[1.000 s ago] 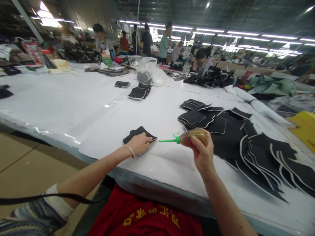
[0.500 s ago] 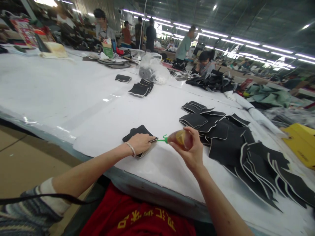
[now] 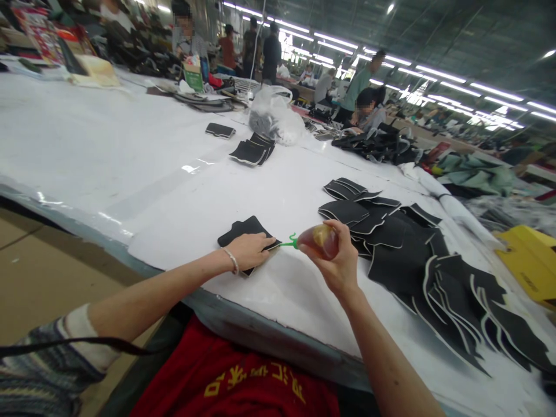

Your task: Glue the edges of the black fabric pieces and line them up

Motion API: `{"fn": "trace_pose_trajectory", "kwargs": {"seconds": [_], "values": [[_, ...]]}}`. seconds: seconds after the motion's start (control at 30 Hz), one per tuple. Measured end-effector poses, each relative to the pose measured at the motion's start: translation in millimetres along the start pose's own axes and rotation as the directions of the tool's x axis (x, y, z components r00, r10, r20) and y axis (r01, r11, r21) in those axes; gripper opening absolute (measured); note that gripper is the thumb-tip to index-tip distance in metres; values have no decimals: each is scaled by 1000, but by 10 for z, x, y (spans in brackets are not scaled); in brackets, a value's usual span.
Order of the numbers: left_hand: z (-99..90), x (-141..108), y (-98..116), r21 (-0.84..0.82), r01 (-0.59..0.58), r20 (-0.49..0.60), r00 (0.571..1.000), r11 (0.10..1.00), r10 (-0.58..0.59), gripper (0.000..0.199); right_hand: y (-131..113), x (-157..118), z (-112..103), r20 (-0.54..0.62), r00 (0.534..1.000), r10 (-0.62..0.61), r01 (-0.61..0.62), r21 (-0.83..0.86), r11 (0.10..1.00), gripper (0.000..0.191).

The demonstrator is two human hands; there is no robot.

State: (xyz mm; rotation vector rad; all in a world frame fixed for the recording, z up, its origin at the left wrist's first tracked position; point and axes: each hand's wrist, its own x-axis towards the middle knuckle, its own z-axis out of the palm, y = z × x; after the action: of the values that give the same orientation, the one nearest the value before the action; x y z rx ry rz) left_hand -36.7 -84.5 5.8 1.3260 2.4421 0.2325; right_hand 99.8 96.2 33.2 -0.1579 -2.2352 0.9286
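My left hand [image 3: 249,251] lies with its fingers stretched over a black piece [image 3: 244,227] near the table's front edge, pressing it flat. Fingers of my right hand [image 3: 341,260] wrap round a clear bottle [image 3: 320,240] of amber liquid, tilted on its side. Its green nozzle [image 3: 289,241] points left, and the tip meets the piece's right corner, just beyond my left fingertips. A large spread of black pieces with pale edges [image 3: 393,263] lies to the right of my right hand.
Further back on the white table [image 3: 165,174] are a small stack of black pieces [image 3: 253,150], a single piece [image 3: 220,131] and a clear plastic bag [image 3: 275,116]. A yellow box [image 3: 527,260] stands at the right. Several people are in the background.
My left fingers lie flatter and more spread over the piece. The bottle stays in my right hand with its nozzle at the corner. A person in green behind has moved right.
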Motion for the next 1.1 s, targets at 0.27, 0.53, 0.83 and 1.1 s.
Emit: {"fn": "trace_pose_trajectory", "kwargs": {"seconds": [0.27,0.53,0.83,1.1], "values": [[-27,-18,11,-11,-16,23,1000,1000,16,54,51,-59,22,16,995,97,-98,98,990,56],[1,-13,-22,-11,-20,37,999,1000,20,55,43,-100,58,95,978,188,-206,236,950,59],[-59,-46,32,-19,4,72,997,1000,-3,54,22,-216,99,173,953,251,-295,324,899,60],[-66,-48,43,-13,17,83,996,1000,-16,55,-55,-268,126,166,946,277,-319,346,882,59]]}}
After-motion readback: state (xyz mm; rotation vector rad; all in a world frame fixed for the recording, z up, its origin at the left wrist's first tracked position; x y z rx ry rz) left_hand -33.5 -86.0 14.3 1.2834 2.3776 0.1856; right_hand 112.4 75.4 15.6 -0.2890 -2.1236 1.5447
